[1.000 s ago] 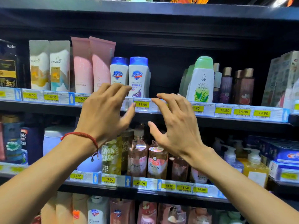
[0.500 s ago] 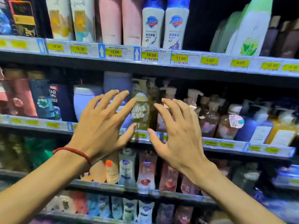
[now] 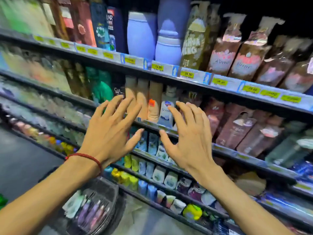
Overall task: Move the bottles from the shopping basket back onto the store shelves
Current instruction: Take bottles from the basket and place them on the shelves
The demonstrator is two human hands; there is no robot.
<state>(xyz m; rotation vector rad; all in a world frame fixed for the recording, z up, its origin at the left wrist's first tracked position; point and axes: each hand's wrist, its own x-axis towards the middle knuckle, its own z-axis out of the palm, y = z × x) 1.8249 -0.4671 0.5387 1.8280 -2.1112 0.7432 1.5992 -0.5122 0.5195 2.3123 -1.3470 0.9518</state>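
The black shopping basket [image 3: 101,189] sits low on the floor at the bottom left, under my left forearm. Several bottles [image 3: 88,211] lie inside it, pale and purple, blurred. Both hands hover in the air in front of the store shelves [image 3: 169,72], holding nothing. My left hand [image 3: 111,131], with a red cord at the wrist, has its fingers spread and straight. My right hand [image 3: 188,134] is beside it, fingers spread and slightly bent. Neither hand touches a bottle or a shelf.
The shelves run tilted from upper left to lower right, packed with products: lilac bottles [image 3: 142,33], brown pump bottles [image 3: 225,50], peach tubes [image 3: 144,99]. Yellow price tags [image 3: 157,67] line the shelf edges. Dark floor [image 3: 25,158] shows at the left.
The view has swung downward along the shelves, bringing lower shelves and the basket into sight. Both hands have dropped with it, staying spread and empty.
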